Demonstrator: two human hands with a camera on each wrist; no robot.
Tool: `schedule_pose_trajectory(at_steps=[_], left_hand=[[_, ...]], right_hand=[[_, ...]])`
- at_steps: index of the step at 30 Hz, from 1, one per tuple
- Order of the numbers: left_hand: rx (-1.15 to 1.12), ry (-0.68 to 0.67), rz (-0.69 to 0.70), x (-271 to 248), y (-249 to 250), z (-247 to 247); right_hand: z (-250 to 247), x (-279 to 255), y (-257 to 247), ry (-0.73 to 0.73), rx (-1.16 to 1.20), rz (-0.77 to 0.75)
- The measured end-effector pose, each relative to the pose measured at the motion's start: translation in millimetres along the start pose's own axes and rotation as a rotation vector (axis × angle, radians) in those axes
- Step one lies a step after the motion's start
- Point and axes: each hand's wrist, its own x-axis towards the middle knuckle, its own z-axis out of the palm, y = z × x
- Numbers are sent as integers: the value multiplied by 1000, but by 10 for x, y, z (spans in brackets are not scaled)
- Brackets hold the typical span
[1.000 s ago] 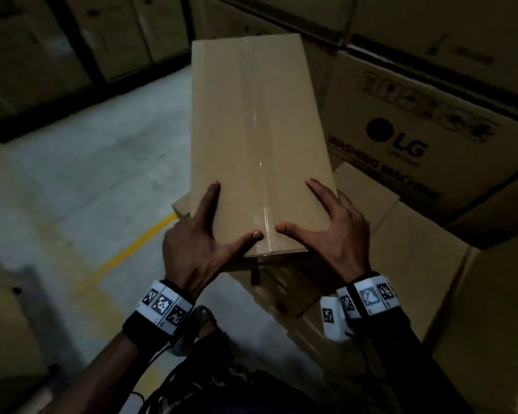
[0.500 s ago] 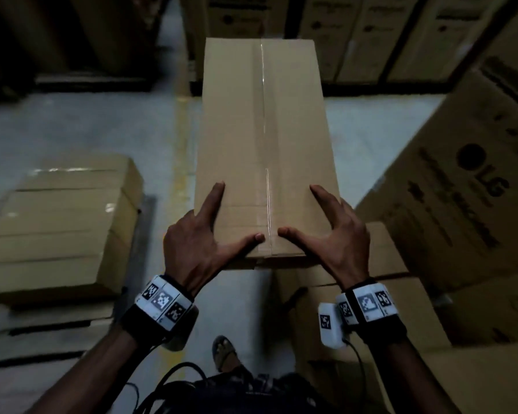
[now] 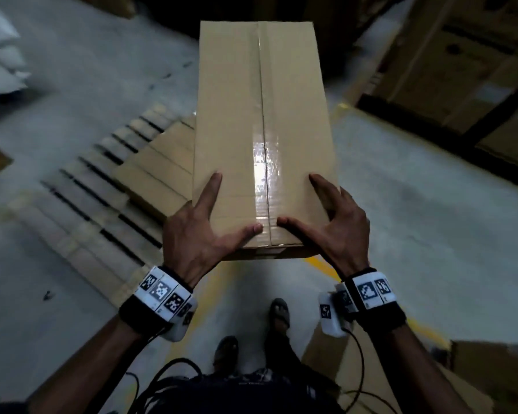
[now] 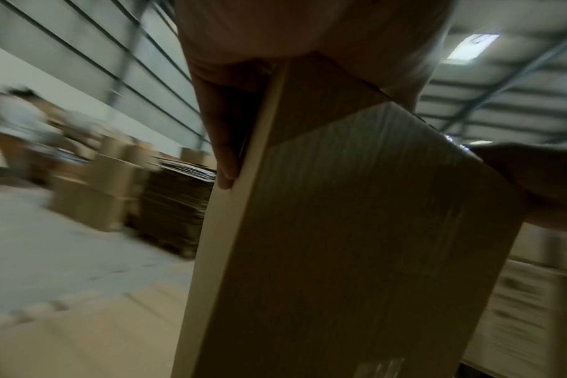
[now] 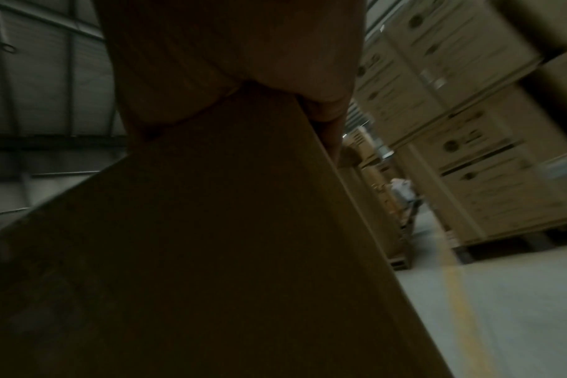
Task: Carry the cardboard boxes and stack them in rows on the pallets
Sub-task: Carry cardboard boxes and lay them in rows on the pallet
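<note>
Head view: left hand (image 3: 201, 234) and right hand (image 3: 335, 231) grip the near end of a long taped box (image 3: 260, 130), carried above the pallet (image 3: 102, 210). Probably light, stiff; hold its 2 corners.

A person is holding a long cardboard box (image 3: 260, 138) with the left hand (image 3: 198, 234) and the right hand (image 3: 335, 228), thumbs lying on top. A wooden pallet (image 3: 81, 204) with flat boxes (image 3: 159, 171) is lying below, left.
</note>
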Motion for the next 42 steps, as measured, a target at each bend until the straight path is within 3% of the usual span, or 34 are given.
schedule_pose_trajectory(at_steps=[9, 18, 25, 32, 36, 42], left_hand=[[50, 212, -377, 138, -192, -70], [148, 341, -734, -41, -951, -245], [168, 321, -869, -32, -1933, -241], [70, 221, -946, 107, -2714, 90], [13, 152, -1016, 236, -3233, 452], [46, 180, -977, 329, -4044, 1334]], right_hand=[[651, 1153, -360, -341, 126, -322], [1731, 1391, -1168, -606, 154, -561], [2828, 1242, -1627, -723, 123, -573], [3811, 1225, -1604, -880, 0, -539], [4461, 1252, -1450, -930, -44, -521], [5440, 1228, -1003, -965, -34, -470]])
